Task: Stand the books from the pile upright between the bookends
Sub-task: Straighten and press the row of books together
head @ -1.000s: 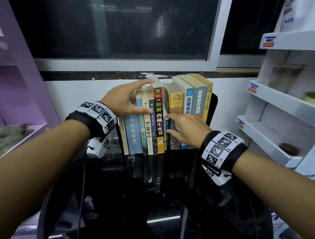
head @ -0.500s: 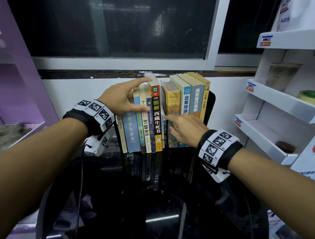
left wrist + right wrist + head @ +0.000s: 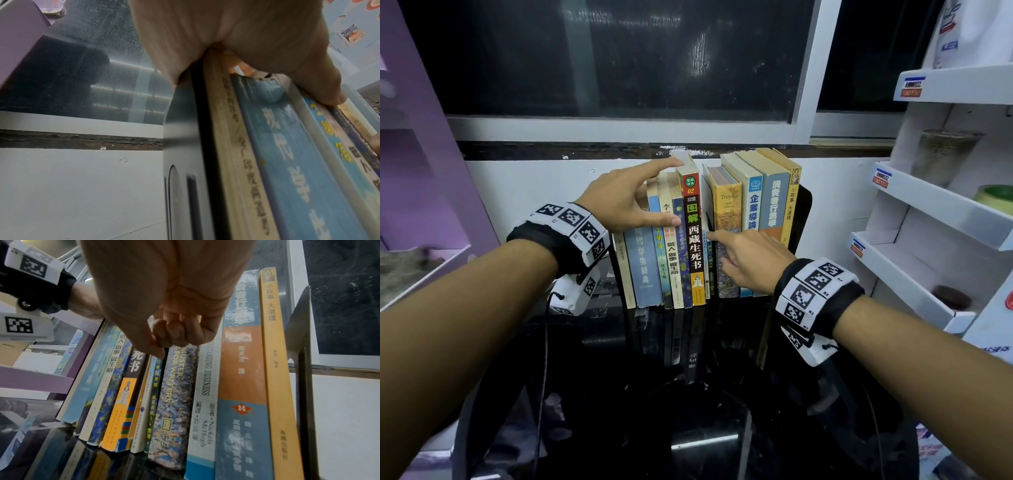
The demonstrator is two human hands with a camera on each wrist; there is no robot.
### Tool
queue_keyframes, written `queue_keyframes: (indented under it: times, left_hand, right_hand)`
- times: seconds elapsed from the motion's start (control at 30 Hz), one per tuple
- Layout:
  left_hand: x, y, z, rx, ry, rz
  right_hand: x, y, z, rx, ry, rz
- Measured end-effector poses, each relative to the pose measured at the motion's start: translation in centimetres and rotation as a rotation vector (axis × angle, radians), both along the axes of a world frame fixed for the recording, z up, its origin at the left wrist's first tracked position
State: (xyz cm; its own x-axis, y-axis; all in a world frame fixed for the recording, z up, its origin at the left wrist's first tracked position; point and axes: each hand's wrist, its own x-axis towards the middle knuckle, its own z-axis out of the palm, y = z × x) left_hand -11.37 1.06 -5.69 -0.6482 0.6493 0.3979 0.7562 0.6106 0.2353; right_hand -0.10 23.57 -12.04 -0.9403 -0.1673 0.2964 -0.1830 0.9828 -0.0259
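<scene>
A row of books (image 3: 753,212) stands upright on the glossy black table (image 3: 688,394) between black bookends, the right one (image 3: 804,212) and the left one (image 3: 180,146). My left hand (image 3: 633,202) lies over the tops of the left group, fingers straight, thumb pressed on their spines beside the red-and-black book (image 3: 695,240). My right hand (image 3: 736,253) has its lower fingers curled. Its fingertip touches the spines of the thin books (image 3: 708,267) set back between the red-and-black book and the Troyka book (image 3: 727,219). In the right wrist view the thumb lies on a thin book (image 3: 155,402).
A white shelf unit (image 3: 928,205) stands close on the right, holding a glass cup (image 3: 941,154) and a tape roll (image 3: 996,198). A purple unit (image 3: 431,171) is at the left. The wall and a dark window lie right behind the books.
My right hand has slid a little up the spines, its fingertip now on the thin recessed books. My left hand stays on the left group.
</scene>
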Motion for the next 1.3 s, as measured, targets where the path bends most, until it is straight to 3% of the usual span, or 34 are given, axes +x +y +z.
queue_keyframes:
  times: [0.37,0.5,0.57,0.7,0.87,1.1,1.3]
  left_hand:
    - [-0.2,-0.1,0.1,-0.005,-0.015,-0.020]
    - [-0.3,-0.5,0.4,0.002,-0.039,-0.088]
    - [-0.5,-0.6,0.6,0.007,-0.042,-0.125]
    - [-1.1,-0.8,0.6,0.037,-0.026,-0.177]
    - [-1.4,-0.9,0.7,0.028,-0.015,-0.217]
    - [-2.8,-1.2,0.7,-0.020,-0.043,-0.278]
    - [-3.5,-0.8,1.4,-0.054,-0.040,-0.311]
  right_hand:
    - [0.2,0.7,0.0,-0.005,0.018,0.058]
    - [1.4,-0.1,0.5,-0.004,0.139,0.155]
    - [1.5,-1.1,0.6,0.098,0.219,0.281]
    - [-0.6,-3.0,0.1,0.516,0.318,0.523]
    - [-4.8,-4.1,-0.4,0.934,0.407,0.599]
    - [-7.7,-4.3,-1.3,1.071,0.489,0.587]
    - [-8.5,-4.1,-2.2,1.059,0.522,0.610]
